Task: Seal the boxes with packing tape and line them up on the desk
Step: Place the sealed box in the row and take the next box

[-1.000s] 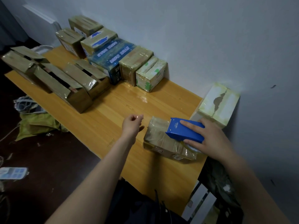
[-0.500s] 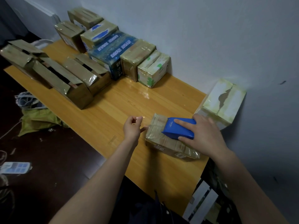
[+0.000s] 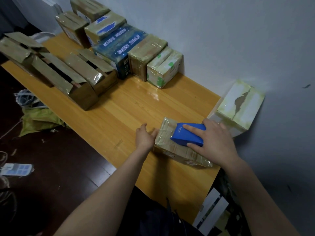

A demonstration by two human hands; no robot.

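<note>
Sealed boxes [image 3: 144,55] line desk's [image 3: 127,108] back edge, open boxes [image 3: 73,77] wait; right hand [image 3: 216,142] grips dispenser [image 3: 185,137] on near box [image 3: 173,150], left hand [image 3: 144,138] touches it, fingers unclear

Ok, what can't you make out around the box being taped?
Head view only.
1. The tape roll: hidden inside the blue dispenser under the right hand.
2. Fingertips of the left hand: blurred against the box end; grip unclear.
3. Contents of the open boxes: dark under their flaps.
</note>
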